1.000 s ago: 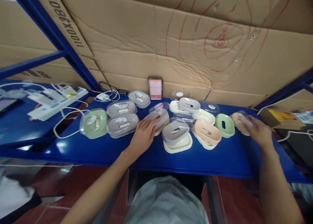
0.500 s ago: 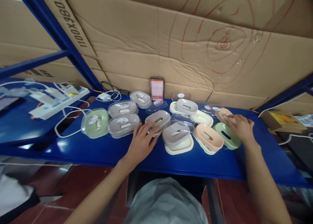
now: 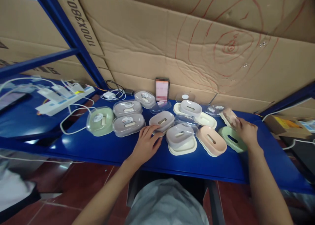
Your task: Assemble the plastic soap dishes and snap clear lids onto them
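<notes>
My left hand (image 3: 146, 143) rests at the near edge of a grey-lilac soap dish (image 3: 162, 120), its fingers apart and touching the rim. My right hand (image 3: 247, 131) is closed on the end of a peach soap dish (image 3: 228, 116), which is tilted up behind a green soap dish (image 3: 232, 139). Another peach soap dish (image 3: 211, 140) lies to the left of the green one. Between the hands, a grey soap dish (image 3: 180, 134) sits on a cream base tray (image 3: 183, 149). My right thumb is partly hidden.
Lidded soap boxes, one green (image 3: 100, 121) and several grey (image 3: 129, 125), stand at the left. A phone (image 3: 162, 89) leans against the cardboard (image 3: 135, 48) at the back. Clear lids (image 3: 214, 110) lie among the dishes. A power strip (image 3: 65, 102) with white cables is far left.
The peach dish in my right hand has tipped up from the table. My left hand has drawn back slightly to the near rim of the grey-lilac dish. The view has shifted a little.
</notes>
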Demonstrator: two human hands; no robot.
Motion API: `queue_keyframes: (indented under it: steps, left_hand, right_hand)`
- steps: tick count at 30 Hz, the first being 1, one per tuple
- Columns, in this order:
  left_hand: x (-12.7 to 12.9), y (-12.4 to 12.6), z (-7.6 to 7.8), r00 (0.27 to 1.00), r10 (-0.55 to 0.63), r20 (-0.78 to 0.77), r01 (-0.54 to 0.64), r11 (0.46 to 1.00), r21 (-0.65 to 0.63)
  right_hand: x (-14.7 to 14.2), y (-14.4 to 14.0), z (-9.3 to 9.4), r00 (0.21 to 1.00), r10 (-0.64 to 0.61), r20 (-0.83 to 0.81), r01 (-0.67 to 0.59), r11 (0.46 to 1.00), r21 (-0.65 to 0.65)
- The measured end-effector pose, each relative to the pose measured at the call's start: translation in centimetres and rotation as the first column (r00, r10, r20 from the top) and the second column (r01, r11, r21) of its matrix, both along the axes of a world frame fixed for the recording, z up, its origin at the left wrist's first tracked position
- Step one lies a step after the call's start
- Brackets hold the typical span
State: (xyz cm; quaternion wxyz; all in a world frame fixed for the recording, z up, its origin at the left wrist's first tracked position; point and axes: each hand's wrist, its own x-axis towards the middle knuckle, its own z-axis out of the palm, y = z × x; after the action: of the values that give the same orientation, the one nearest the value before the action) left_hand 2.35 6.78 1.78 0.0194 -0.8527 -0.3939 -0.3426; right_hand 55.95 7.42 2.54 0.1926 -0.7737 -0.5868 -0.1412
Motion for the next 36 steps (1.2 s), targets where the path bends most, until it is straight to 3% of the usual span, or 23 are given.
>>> queue_keyframes:
  steps: [3, 6, 9, 11, 14, 17, 20, 23, 25, 30, 33, 36]
  left_hand:
    - [0.0, 0.1, -0.1, 1.0, -0.026, 0.009, 0.026, 1.0, -0.007]
    - [-0.9, 0.2, 0.4, 1.0, -0.011, 0.017, 0.01, 0.999, 0.034]
    - [-3.1, 0.5, 1.4, 0.991, 0.132, 0.011, -0.132, 0.987, 0.092]
    - [-5.1, 0.8, 2.0, 0.962, 0.271, -0.028, -0.269, 0.961, 0.061]
    - [-8.2, 1.3, 2.4, 0.92, 0.371, -0.13, -0.38, 0.924, -0.053]
    - [-10.3, 1.9, 2.1, 0.919, 0.359, -0.162, -0.378, 0.92, -0.108]
    - [-10.9, 2.6, 1.7, 0.948, 0.309, -0.08, -0.315, 0.946, -0.08]
    - [-10.3, 3.0, 1.5, 0.975, 0.217, 0.043, -0.215, 0.975, -0.051]
    - [-9.7, 2.8, 1.5, 0.97, 0.216, 0.115, -0.209, 0.975, -0.072]
    - [-7.6, 0.9, 3.0, 0.886, 0.307, 0.348, -0.282, 0.952, -0.124]
    - [-4.2, 0.8, 5.3, 0.868, 0.191, 0.458, -0.166, 0.982, -0.096]
    - [0.9, 2.8, 7.0, 0.878, -0.067, 0.473, 0.109, 0.992, -0.063]
  right_hand:
    - [-1.5, 0.2, 0.2, 1.0, 0.021, 0.021, -0.023, 0.994, 0.108]
    - [-3.9, 0.8, 0.8, 0.989, 0.137, 0.05, -0.142, 0.98, 0.138]
    - [-6.3, 1.4, 1.4, 0.938, 0.337, 0.085, -0.344, 0.935, 0.089]
    - [-7.2, 1.6, 1.7, 0.909, 0.405, 0.094, -0.414, 0.905, 0.1]
    - [-7.2, 1.2, 2.0, 0.924, 0.381, 0.027, -0.379, 0.908, 0.18]
    - [-6.4, 0.2, 1.8, 0.922, 0.385, -0.04, -0.371, 0.909, 0.192]
    - [-6.2, -0.4, 1.8, 0.919, 0.392, -0.037, -0.379, 0.906, 0.192]
    - [-7.3, -0.6, 2.5, 0.911, 0.412, 0.005, -0.403, 0.89, 0.214]
    - [-9.0, -0.9, 3.4, 0.892, 0.451, 0.042, -0.448, 0.864, 0.229]
    - [-15.8, -1.6, 6.1, 0.752, 0.658, 0.038, -0.646, 0.726, 0.237]
    - [-19.9, -0.8, 6.8, 0.629, 0.751, -0.2, -0.722, 0.66, 0.208]
    - [-22.4, 1.4, 6.5, 0.405, 0.734, -0.545, -0.748, 0.609, 0.264]
